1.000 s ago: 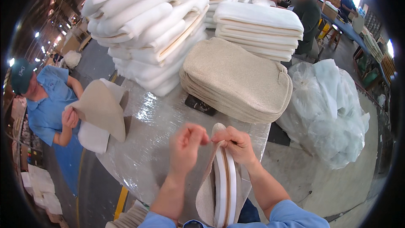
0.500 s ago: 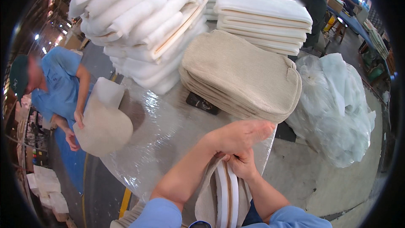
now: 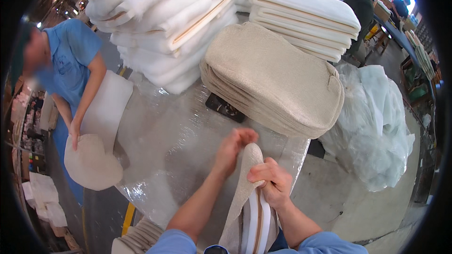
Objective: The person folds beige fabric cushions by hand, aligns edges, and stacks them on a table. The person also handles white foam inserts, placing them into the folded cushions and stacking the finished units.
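Two hands [image 3: 254, 160] — one beige cover [image 3: 245, 186], one cushion [image 3: 256, 221]

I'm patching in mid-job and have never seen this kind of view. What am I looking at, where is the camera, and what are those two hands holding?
There is no machine here: a person works with bare hands. The one picture comes from a wide fisheye camera on that person's head, looking down, so straight edges bend near the rim. The left hand and right hand both grip a beige fabric cover standing upright over a white foam pad. Ahead is a table wrapped in clear plastic film. On it lie a stack of beige covers, piles of white foam pads and a small dark flat object. At the left, a co-worker in blue handles another pad and cover.
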Action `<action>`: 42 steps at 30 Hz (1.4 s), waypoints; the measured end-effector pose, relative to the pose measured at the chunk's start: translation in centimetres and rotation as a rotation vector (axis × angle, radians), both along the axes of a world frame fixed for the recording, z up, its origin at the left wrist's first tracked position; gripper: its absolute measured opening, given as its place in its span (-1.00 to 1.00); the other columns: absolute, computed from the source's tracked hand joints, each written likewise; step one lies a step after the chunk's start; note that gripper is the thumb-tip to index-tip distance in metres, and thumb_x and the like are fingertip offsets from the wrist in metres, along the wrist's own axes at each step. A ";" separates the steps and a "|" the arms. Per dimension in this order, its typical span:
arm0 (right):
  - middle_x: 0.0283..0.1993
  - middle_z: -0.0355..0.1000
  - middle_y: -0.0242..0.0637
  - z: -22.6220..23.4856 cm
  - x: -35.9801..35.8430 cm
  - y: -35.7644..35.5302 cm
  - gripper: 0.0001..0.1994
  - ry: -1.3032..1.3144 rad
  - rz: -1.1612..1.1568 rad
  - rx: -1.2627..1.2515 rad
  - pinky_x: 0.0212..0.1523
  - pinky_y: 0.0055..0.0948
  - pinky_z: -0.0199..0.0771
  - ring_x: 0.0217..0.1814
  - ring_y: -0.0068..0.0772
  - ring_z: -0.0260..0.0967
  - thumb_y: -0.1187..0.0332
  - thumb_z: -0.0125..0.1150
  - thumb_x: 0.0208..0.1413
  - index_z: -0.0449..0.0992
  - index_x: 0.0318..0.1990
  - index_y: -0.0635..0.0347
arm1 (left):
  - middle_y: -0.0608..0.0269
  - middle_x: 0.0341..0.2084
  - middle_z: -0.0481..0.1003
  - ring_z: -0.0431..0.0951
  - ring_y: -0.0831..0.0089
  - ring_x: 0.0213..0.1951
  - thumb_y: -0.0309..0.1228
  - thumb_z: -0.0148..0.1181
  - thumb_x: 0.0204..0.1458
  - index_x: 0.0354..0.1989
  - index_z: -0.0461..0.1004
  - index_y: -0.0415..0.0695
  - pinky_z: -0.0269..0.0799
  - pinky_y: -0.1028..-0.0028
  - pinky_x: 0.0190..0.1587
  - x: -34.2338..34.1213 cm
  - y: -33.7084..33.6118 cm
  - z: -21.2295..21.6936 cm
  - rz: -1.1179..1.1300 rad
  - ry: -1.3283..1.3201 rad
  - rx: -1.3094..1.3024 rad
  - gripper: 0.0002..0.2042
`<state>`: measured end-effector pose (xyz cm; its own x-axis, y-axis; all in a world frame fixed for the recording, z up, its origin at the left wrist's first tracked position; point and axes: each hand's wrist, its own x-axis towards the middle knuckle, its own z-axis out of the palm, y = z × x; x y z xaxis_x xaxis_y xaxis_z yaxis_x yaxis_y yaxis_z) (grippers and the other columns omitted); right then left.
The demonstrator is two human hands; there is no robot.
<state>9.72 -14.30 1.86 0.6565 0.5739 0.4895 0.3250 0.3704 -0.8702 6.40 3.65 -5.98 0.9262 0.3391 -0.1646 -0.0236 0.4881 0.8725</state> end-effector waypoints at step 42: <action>-0.06 0.68 -0.35 -0.1 -0.4 -0.8 -0.90 0.072 -0.042 -0.004 0.01 -0.29 0.46 -0.10 -0.32 0.52 0.49 0.37 0.23 0.68 -0.13 0.13 | 0.16 -0.01 0.57 0.51 0.41 0.09 -0.40 0.15 0.39 -0.09 0.60 -0.22 0.37 0.38 0.22 -0.6 -1.5 8.9 -0.283 -0.077 0.127 -0.84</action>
